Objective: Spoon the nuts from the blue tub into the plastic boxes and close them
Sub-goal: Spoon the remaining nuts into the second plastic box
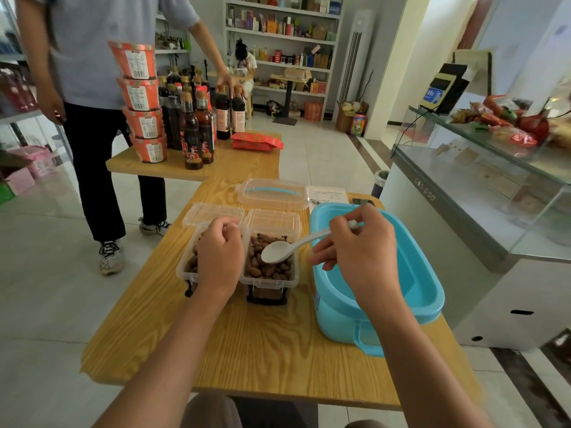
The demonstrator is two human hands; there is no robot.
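Observation:
Two clear plastic boxes stand side by side on the wooden table [247, 344], lids hinged open at the back. The right box [268, 281] holds brown nuts [265, 270]. The left box [185, 267] also holds nuts and is partly covered by my left hand [220, 257], whose fingers are curled over it; whether they pinch anything is hidden. My right hand [358, 254] grips a white spoon [279, 251], its bowl empty and hovering over the right box. The blue tub [386, 291] sits to the right, under my right hand, its inside mostly hidden.
The tub's clear lid [272, 194] and a paper sheet [329, 194] lie behind the boxes. A second table [216, 168] carries dark bottles, stacked orange tubs and a red packet. A person stands at the left. A glass counter [482, 186] runs along the right.

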